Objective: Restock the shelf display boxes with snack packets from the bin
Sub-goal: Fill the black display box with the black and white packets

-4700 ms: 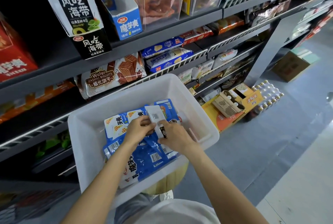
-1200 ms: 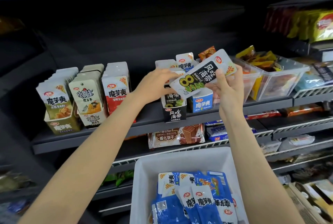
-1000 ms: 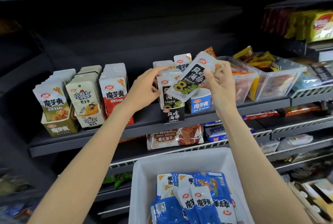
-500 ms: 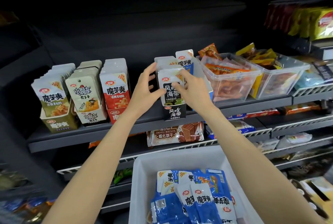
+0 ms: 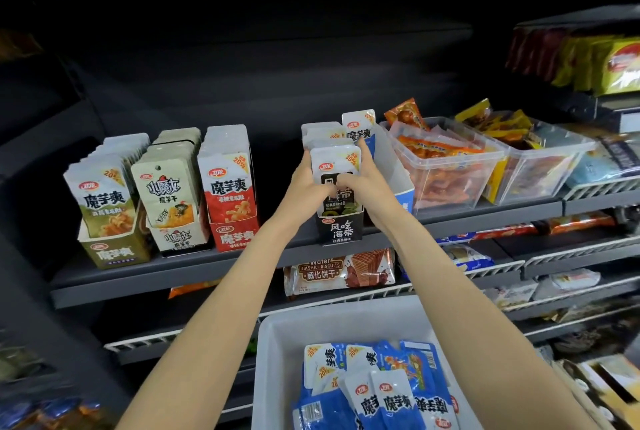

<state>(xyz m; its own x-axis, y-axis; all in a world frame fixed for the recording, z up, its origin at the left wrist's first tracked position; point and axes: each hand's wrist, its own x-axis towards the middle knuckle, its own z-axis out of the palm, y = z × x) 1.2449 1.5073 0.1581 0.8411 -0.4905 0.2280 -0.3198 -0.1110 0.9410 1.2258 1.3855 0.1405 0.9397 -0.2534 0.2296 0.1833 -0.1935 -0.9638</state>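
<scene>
A black display box (image 5: 341, 229) stands on the dark shelf (image 5: 194, 270), filled with black-and-white seaweed packets (image 5: 335, 164) standing upright. My left hand (image 5: 309, 187) holds the left side of the front packets, thumb across their face. My right hand (image 5: 360, 180) grips the right side, fingers reaching back along the stack. Behind and to the right stands a blue display box (image 5: 401, 187) with one blue packet (image 5: 358, 128) in it. Below, a white bin (image 5: 277, 353) holds several blue snack packets (image 5: 377, 391).
Olive (image 5: 110, 249), white (image 5: 178, 239) and red (image 5: 233, 232) display boxes full of packets stand to the left on the same shelf. Clear tubs of orange snacks (image 5: 446, 166) stand to the right. Wafer biscuits (image 5: 339, 273) lie on the shelf below.
The seaweed packet, carried up from the bin and held tilted above the black box, now stands upright at its front. Both hands have closed in on the stack's sides.
</scene>
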